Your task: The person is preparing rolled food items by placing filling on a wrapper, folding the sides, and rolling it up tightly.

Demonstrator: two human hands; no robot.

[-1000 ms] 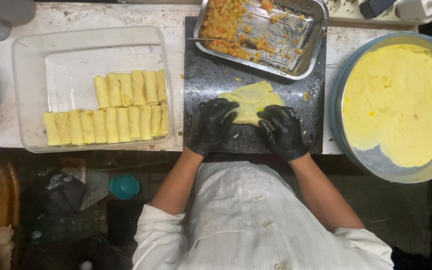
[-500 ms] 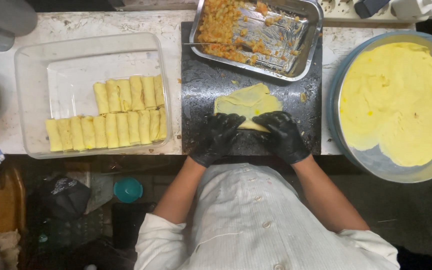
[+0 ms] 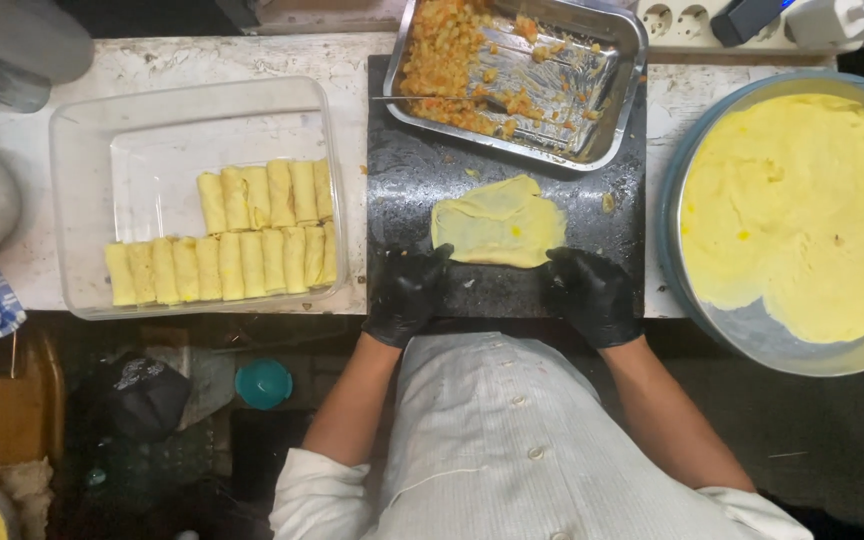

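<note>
A wide round blue-rimmed metal tray point(image 3: 752, 335) at the right edge carries a stack of thin yellow crepes point(image 3: 797, 205), well apart from the hands. Left of centre, a clear rectangular plastic container point(image 3: 92, 140) holds two rows of rolled yellow crepes point(image 3: 242, 245) lying side by side. Between them a dark rectangular stone board point(image 3: 407, 170) covers the pale counter, and a shiny rectangular steel pan point(image 3: 607, 120) with orange-yellow diced filling point(image 3: 442, 60) rests on its far part. On the board's near half lies one folded yellow crepe point(image 3: 499, 222), its sides turned inward. The left hand in a black glove point(image 3: 407, 293) touches the crepe's left end with bent fingers, and the right hand in a black glove point(image 3: 592, 293) touches its right end; both are half curled, pressing rather than closed around anything. Nothing stands between hands and crepe
</note>
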